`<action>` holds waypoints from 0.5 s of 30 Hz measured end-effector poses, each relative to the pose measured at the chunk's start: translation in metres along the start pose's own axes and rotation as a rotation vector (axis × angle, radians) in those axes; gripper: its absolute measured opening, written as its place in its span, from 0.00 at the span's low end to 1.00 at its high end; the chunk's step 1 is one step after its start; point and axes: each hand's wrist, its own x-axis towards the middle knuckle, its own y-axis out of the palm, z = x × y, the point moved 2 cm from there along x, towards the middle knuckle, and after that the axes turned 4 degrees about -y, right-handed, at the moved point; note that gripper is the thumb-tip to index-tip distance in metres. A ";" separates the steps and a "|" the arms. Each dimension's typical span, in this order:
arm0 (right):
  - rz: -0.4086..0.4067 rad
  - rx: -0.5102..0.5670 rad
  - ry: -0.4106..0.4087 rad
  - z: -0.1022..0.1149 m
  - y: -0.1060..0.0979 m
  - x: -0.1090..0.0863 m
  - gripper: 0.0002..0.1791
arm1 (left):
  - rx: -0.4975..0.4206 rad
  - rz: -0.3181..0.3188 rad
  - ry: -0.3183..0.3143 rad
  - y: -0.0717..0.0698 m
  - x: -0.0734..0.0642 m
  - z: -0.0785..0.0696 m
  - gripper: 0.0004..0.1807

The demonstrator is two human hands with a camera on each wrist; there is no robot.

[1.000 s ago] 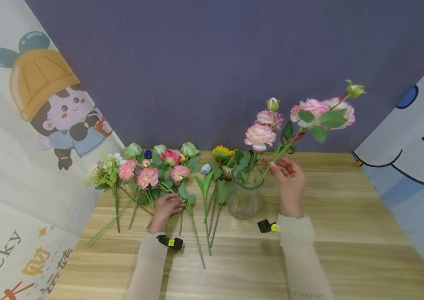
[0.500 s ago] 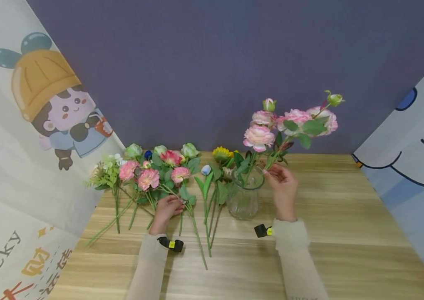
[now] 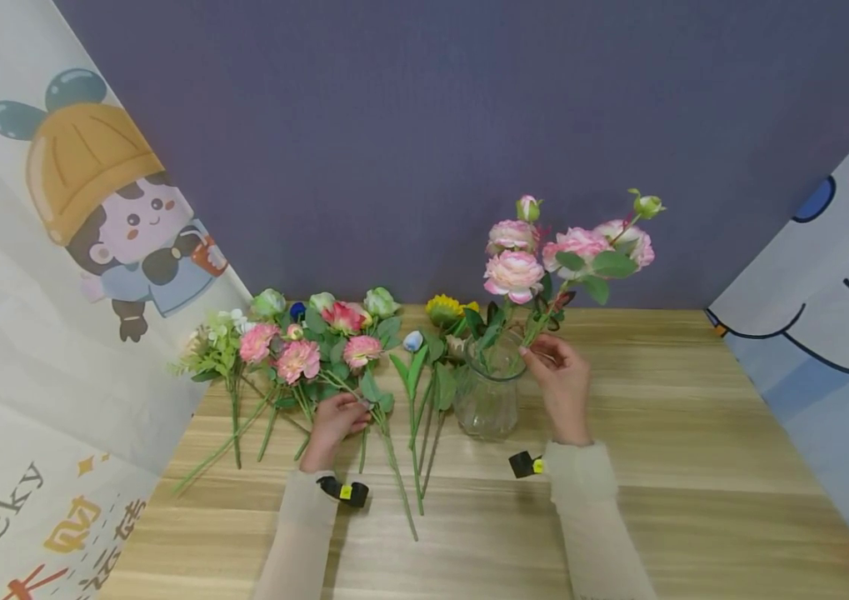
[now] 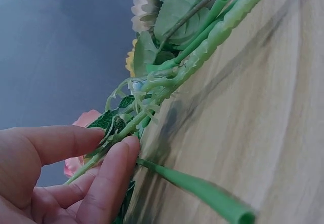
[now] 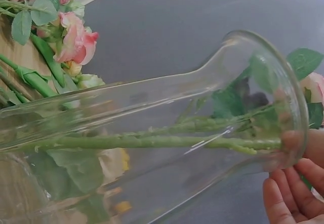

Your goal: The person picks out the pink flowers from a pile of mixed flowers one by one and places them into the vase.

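A clear glass vase (image 3: 487, 408) stands on the wooden table with a pink-and-white peony spray (image 3: 514, 275) upright in it. My right hand (image 3: 562, 383) is at the vase's right rim and pinches the stem of a second peony spray (image 3: 577, 246), whose blooms lean to the right. Through the glass in the right wrist view, green stems (image 5: 152, 142) run down inside the vase. My left hand (image 3: 334, 425) pinches a thin green stem (image 4: 134, 122) of a pink flower (image 3: 362, 351) lying on the table; its fingertips meet around the stem in the left wrist view.
Several artificial flowers lie left of the vase: pink blooms (image 3: 298, 358), a white-green bunch (image 3: 222, 342), a blue tulip (image 3: 412, 340) and a sunflower (image 3: 444, 309). Their stems point toward the front of the table (image 3: 694, 467). A dark panel (image 3: 424, 150) rises behind.
My right hand has moved left and slightly down toward the vase rim, bringing the second peony spray lower and closer to the first. The left hand stays nearly still on its stem.
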 end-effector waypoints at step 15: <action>0.011 0.010 -0.005 -0.002 -0.003 0.000 0.12 | 0.106 0.011 0.009 0.004 -0.006 0.002 0.20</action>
